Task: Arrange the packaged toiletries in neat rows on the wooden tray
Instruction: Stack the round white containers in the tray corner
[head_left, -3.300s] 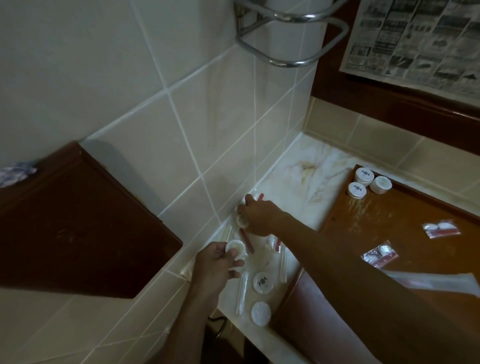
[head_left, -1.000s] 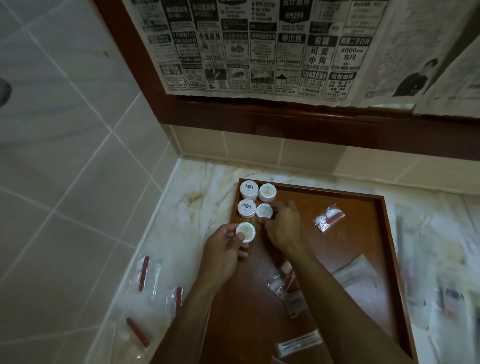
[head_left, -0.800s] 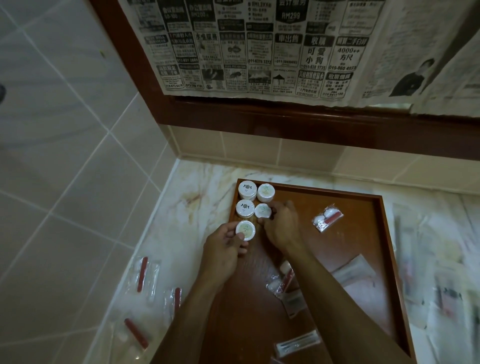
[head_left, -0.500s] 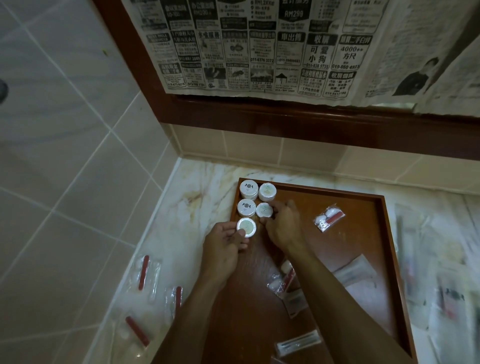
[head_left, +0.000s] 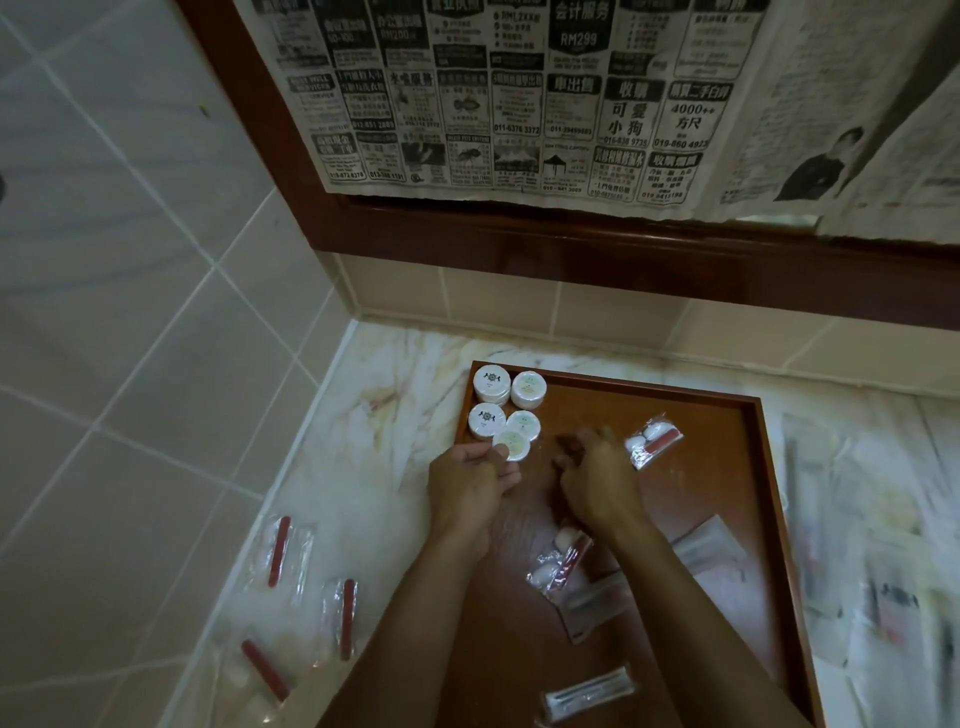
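Wooden and red-brown, the tray (head_left: 737, 415) lies on the marble counter (head_left: 374, 395) under a newspaper (head_left: 519, 93) hung on the wall, with clear sachets holding red sticks (head_left: 280, 551) left out on the counter beside it. Both hands sit over the tray: the left hand (head_left: 470, 488) pinches a round white soap (head_left: 511, 445) at its fingertips, just beside four more round soaps (head_left: 506, 402) set in two rows in the tray's far left corner, while the right hand (head_left: 597, 478) hovers loosely curled, holding nothing, near a small sachet of cotton pads (head_left: 653, 439).
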